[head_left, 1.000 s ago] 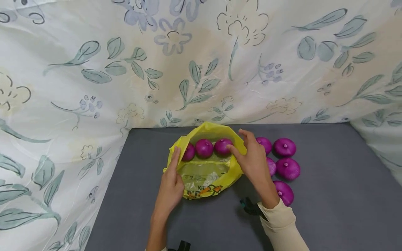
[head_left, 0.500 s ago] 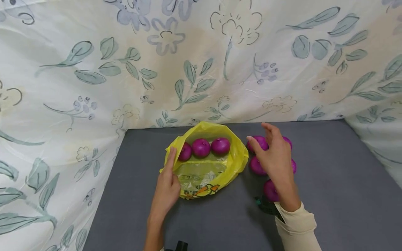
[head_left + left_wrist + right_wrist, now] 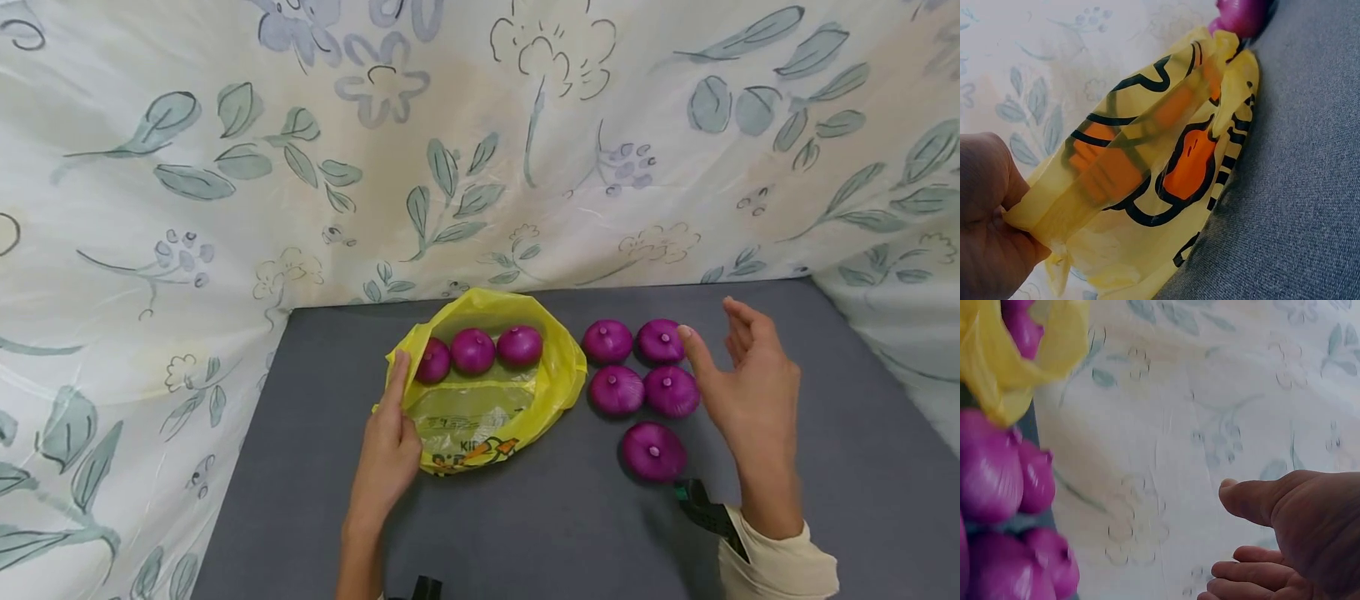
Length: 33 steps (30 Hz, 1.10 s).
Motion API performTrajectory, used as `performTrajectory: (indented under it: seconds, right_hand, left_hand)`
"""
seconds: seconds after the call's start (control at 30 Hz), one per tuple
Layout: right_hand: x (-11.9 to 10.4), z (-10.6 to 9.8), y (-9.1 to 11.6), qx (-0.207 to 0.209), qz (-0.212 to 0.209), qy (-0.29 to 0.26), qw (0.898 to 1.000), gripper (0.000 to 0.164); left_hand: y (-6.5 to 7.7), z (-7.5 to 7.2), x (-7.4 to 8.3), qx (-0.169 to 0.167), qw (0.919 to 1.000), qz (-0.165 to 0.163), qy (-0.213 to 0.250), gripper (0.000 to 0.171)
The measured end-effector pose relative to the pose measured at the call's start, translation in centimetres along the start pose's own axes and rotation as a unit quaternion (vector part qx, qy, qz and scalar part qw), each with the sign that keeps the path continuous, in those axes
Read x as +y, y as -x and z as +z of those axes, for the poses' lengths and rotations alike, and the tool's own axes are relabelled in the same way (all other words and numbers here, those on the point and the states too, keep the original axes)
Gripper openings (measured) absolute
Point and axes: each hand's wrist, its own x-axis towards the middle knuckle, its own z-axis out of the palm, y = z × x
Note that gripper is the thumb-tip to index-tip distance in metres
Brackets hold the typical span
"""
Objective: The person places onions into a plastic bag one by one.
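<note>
A yellow printed plastic bag (image 3: pixel 551 400) lies with its mouth wide toward me, and three red onions (image 3: pixel 473 351) sit inside it. My left hand (image 3: pixel 386 454) pinches the bag's left rim between thumb and fingers, as the left wrist view also shows on the yellow plastic (image 3: pixel 1110 244). To the right of the bag, several red onions (image 3: pixel 617 390) stand in a loose group on the grey surface. My right hand (image 3: pixel 753 392) hovers just right of these onions, thumb and fingers apart, holding nothing; the right wrist view shows its palm (image 3: pixel 1310 531) bare.
Grey cloth (image 3: pixel 525 533) covers the table. A floral curtain (image 3: pixel 465 150) hangs behind it and along the left side. The nearest single onion (image 3: pixel 653 452) lies in front of the others, close to the black wrist strap (image 3: pixel 705 508) of the right arm.
My right hand has left the bag's right rim and moved right, past the loose onions, which now show fully. My left hand keeps its hold on the bag.
</note>
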Motion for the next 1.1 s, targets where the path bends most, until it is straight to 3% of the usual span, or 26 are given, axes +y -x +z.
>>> performTrajectory:
  seconds: [0.2,0.53,0.83,1.1]
  right_hand:
    - [2.0,-1.7,0.5,0.016,0.055,0.018,0.998,0.076]
    - [4.7,-3.3,2.2,-0.004,0.086,0.009,0.996,0.077]
    - [5.6,-2.5,4.5,0.049,0.064,-0.016,0.997,0.067]
    - [6.6,-1.4,6.4,0.017,0.096,-0.011,0.995,0.07]
  left_hand:
    - [0.1,-0.3,0.0,0.003,1.0,-0.004,-0.001,0.086]
    - [0.4,-0.2,-0.1,0.008,0.9998,-0.013,0.009,0.083]
    - [0.4,-0.2,0.0,0.006,0.9998,-0.012,0.016,0.084]
    - [0.3,0.1,-0.1,0.011,0.9999,0.001,0.0,0.083]
